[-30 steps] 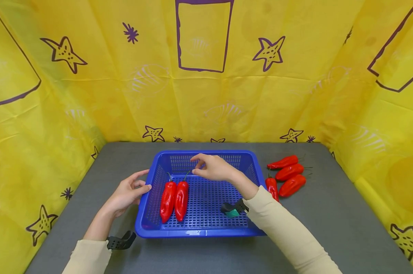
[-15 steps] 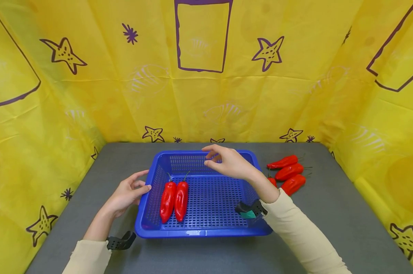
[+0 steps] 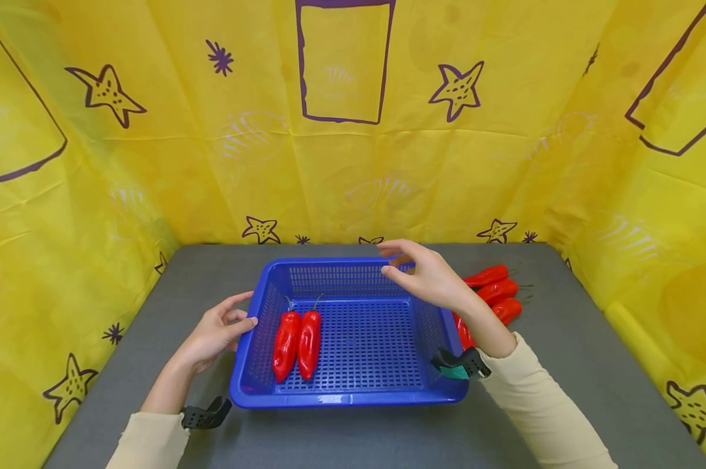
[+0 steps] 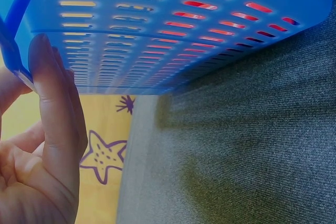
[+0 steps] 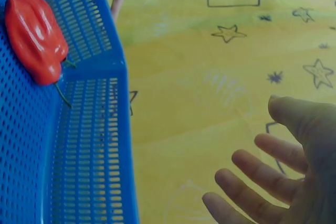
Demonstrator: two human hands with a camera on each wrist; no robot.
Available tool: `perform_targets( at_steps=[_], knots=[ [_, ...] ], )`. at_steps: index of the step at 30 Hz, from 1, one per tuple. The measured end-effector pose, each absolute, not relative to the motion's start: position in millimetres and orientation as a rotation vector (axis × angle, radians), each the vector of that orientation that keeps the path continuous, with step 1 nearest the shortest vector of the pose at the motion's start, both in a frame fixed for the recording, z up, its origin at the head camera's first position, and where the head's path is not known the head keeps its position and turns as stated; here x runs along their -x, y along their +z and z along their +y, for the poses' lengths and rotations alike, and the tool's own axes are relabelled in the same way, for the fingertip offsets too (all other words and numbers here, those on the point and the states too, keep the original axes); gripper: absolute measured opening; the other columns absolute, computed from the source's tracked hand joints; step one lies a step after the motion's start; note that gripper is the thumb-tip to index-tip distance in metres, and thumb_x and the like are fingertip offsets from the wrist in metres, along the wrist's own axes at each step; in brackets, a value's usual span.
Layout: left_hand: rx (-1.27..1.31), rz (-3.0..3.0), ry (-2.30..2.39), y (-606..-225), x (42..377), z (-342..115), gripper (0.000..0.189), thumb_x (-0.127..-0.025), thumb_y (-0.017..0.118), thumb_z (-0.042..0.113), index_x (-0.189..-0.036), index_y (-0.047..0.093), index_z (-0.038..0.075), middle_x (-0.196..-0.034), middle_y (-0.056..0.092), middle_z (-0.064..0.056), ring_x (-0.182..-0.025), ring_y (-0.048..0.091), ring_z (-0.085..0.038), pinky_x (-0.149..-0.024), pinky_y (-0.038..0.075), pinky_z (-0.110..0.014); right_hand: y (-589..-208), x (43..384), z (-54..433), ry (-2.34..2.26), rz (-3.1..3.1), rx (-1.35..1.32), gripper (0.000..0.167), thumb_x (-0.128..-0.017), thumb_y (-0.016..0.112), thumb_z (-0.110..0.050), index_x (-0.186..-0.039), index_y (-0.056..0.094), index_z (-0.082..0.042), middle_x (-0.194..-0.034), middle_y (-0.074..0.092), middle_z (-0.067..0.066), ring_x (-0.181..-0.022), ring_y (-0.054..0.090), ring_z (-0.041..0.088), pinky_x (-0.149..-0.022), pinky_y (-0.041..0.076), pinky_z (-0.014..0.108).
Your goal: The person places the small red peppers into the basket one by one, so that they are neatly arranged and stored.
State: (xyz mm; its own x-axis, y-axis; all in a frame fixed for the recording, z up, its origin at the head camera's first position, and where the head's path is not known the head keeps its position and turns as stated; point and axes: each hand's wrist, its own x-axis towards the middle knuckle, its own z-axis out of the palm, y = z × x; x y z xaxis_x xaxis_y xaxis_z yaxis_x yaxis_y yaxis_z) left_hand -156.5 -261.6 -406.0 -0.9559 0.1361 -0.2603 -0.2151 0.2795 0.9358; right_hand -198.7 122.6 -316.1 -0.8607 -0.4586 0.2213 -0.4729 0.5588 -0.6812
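A blue plastic basket (image 3: 353,398) with slotted walls sits on the grey table. Two red peppers (image 3: 309,342) with green stems lie side by side at its left end. My left hand (image 3: 215,332) holds the basket's left rim between thumb and fingers. In the left wrist view, fingers (image 4: 48,98) lie along the basket's outer wall. Above the back right corner of the basket hovers my right hand (image 3: 432,277), its fingers spread and holding nothing. Several more red peppers (image 3: 508,311) lie on the table to the basket's right, partly hidden behind the right hand and forearm.
The grey tabletop (image 3: 353,440) runs around the basket on every side. Yellow cloth (image 3: 353,182) with starfish drawings hangs at the back and both sides. Each wrist wears a black strap (image 3: 205,415).
My right hand has moved right and slightly back, from over the basket's middle to its back right corner, its fingers opening wider. My left hand and the two peppers inside stay put.
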Motion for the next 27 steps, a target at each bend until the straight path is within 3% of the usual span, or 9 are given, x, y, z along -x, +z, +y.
perform_targets(
  at_steps=[8,21,24,27],
  knots=[
    [0.076,2.271,1.716,-406,157,-261,0.070,-0.086,0.065,0.021,-0.143,0.025,0.013,-0.098,0.059,-0.018,-0.077,0.067,-0.029,-0.067,0.056,-0.046,-322,192,144,1.262,-2.718,-0.761,0.043,-0.089,0.060,-0.028,-0.130,0.048,-0.021,-0.129,0.053,-0.002,-0.109,0.057,0.019,-0.088,0.049,0.041],
    [0.082,2.274,1.715,-406,156,-262,0.069,-0.088,0.063,0.019,-0.144,0.024,0.012,-0.099,0.059,-0.018,-0.078,0.067,-0.028,-0.067,0.056,-0.045,-332,184,181,1.356,-2.665,-0.591,0.048,-0.091,0.057,-0.028,-0.136,0.042,-0.019,-0.132,0.049,0.004,-0.116,0.052,0.026,-0.091,0.047,0.046],
    [0.078,2.275,1.715,-406,156,-262,0.069,-0.088,0.063,0.020,-0.144,0.024,0.012,-0.099,0.059,-0.018,-0.078,0.067,-0.028,-0.067,0.056,-0.045,-338,184,189,1.341,-2.639,-0.564,0.049,-0.091,0.057,-0.027,-0.137,0.041,-0.018,-0.133,0.049,0.004,-0.115,0.053,0.025,-0.089,0.049,0.039],
    [0.077,2.276,1.714,-406,156,-262,0.069,-0.088,0.063,0.020,-0.144,0.024,0.012,-0.099,0.059,-0.018,-0.078,0.067,-0.028,-0.067,0.056,-0.045,-345,183,196,1.316,-2.605,-0.545,0.048,-0.092,0.057,-0.024,-0.136,0.041,-0.016,-0.133,0.049,0.004,-0.114,0.054,0.025,-0.086,0.048,0.025]
  ],
)
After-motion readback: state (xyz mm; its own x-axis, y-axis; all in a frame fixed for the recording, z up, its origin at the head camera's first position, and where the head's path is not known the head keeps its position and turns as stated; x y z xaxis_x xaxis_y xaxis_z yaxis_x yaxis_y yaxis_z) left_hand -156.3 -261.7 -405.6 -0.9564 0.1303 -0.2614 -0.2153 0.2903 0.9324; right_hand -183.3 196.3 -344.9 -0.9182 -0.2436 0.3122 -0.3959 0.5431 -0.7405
